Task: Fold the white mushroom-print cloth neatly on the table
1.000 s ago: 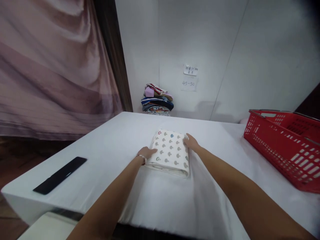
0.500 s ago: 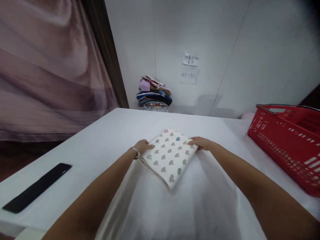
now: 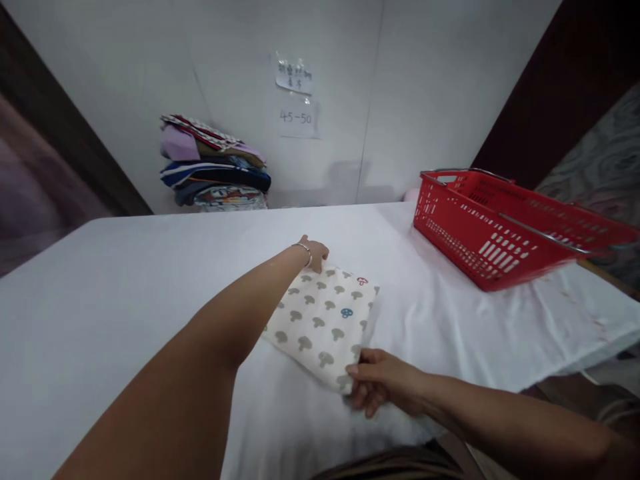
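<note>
White with a grey mushroom print, folded into a flat four-sided fabric piece (image 3: pixel 320 323), and lies at a slant on the broad white-covered tabletop (image 3: pixel 125 293). Reaches leftward and away from the bare right hand (image 3: pixel 371 383), with a grip clamped on it at the near right corner, thumb above and fingers curled below. Meets the bare left hand (image 3: pixel 316 256), wearing a silver-coloured bracelet (image 3: pixel 306 251), at the far edge, and so extends from there back toward the body. Cannot tell, with fingertips tucked from sight, whether to call that left grip clamped or merely resting. Slants along the near edge, closer to the body at the right hand than at the left end. Hides partly behind the left forearm (image 3: pixel 260 293), so cannot be read for a long axis. Lies well apart from the red perforated plastic basket (image 3: pixel 453 237) at right.
</note>
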Motion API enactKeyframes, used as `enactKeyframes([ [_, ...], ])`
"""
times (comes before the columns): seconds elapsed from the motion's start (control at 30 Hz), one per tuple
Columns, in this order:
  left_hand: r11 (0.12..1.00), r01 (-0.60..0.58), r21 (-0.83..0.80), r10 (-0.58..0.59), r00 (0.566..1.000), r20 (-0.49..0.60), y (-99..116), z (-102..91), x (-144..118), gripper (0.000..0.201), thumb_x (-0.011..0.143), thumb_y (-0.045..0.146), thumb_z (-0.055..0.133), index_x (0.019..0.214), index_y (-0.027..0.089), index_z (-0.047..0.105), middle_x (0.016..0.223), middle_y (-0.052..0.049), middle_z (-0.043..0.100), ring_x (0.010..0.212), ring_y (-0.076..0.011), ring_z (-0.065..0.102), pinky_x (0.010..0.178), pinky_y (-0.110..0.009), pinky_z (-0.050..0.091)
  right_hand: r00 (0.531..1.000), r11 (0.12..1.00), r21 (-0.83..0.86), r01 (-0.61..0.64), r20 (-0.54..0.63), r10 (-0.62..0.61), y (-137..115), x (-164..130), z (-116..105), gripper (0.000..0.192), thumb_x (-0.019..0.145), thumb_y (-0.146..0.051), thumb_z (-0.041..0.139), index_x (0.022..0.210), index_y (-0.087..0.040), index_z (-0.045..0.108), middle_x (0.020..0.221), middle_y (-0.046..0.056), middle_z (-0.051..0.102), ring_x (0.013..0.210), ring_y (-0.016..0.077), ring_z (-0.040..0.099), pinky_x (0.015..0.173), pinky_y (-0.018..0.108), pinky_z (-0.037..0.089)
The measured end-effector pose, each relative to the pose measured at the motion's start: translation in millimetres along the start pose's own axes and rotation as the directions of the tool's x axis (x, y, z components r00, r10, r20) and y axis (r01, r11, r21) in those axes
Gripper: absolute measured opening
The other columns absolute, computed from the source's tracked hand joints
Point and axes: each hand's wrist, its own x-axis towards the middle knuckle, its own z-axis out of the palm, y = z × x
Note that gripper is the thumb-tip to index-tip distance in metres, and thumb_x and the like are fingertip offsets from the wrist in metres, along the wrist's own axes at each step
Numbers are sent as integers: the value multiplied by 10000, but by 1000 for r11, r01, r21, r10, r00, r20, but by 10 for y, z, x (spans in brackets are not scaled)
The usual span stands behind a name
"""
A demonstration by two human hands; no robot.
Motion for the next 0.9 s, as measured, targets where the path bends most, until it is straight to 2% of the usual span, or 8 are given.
enactKeyframes([
  [0.17, 996, -44, 72, 49, 996, -69, 109, 45, -89, 411, 604, 219, 710, 1003, 297, 651, 1163, -40, 630, 1266, -269, 376, 1098, -478, 27, 984, 971, -236, -49, 155, 87, -90, -37, -130, 274, 629, -419, 701, 777, -197, 639, 642, 3, 657, 539, 150, 630, 454, 228, 475],
  [0.27, 994, -106, 36, 112, 959, -261, -31, 108, -435, 418, 725, 279, 618, 1140, 319, 588, 1302, -3, 545, 1302, -236, 334, 1118, -446, 9, 966, 915, -348, 206, -76, -247, -325, -45, -406, 244, 695, -416, 613, 756, -180, 612, 536, -20, 595, 485, 123, 576, 472, 224, 441],
  [0.37, 994, -106, -23, 84, 882, -464, -273, 231, -932, 367, 776, 346, 568, 1141, 309, 591, 1328, -5, 519, 1282, -256, 378, 1119, -422, 144, 676, 660, -648, 380, -293, -676, -659, 28, -681, 239, 771, -400, 543, 832, -188, 635, 683, 8, 637, 649, 132, 591, 614, 250, 469],
  [0.43, 993, 9, -116, -78, 792, -606, -457, 346, -1267, 392, 784, 376, 554, 1165, 288, 574, 1336, -25, 510, 1280, -256, 389, 1105, -390, 234, 572, 541, -778, 318, -297, -764, -880, 137, -807, 259, 777, -392, 561, 911, -191, 653, 937, 48, 665, 885, 173, 595, 766, 285, 470],
  [0.53, 889, 269, -371, -457, 567, -685, -692, 551, -1643, 516, 793, 445, 519, 1266, 243, 490, 1401, -60, 434, 1327, -267, 332, 1110, -400, 262, 743, 601, -767, 225, -264, -615, -1135, 363, -907, 392, 777, -461, 593, 1053, -188, 650, 1100, 65, 646, 995, 208, 580, 855, 316, 457],
  [0.6, 724, 385, -572, -685, 502, -529, -784, 687, -1760, 632, 769, 513, 531, 1307, 194, 443, 1367, -115, 468, 1283, -294, 401, 1067, -418, 335, 850, 646, -746, 159, -229, -474, -1254, 517, -935, 489, 761, -515, 611, 1124, -187, 632, 1168, 84, 625, 1013, 219, 584, 870, 324, 461],
  [0.73, 436, 455, -776, -847, 499, -183, -803, 842, -1703, 702, 744, 581, 539, 1303, 170, 433, 1203, -142, 604, 1071, -290, 589, 861, -375, 499, 884, 588, -808, 35, -250, -396, -1412, 721, -938, 592, 687, -511, 684, 1180, -191, 610, 1252, 118, 578, 1059, 249, 576, 884, 352, 465],
  [0.9, 555, 457, -695, -794, 539, -280, -716, 679, -1374, 610, 772, 489, 558, 1267, 146, 464, 1182, -124, 627, 1097, -285, 572, 867, -355, 482, 893, 592, -806, 8, -261, -368, -1327, 678, -905, 412, 628, -420, 736, 956, -175, 691, 1063, 105, 671, 930, 250, 619, 778, 337, 491],
])
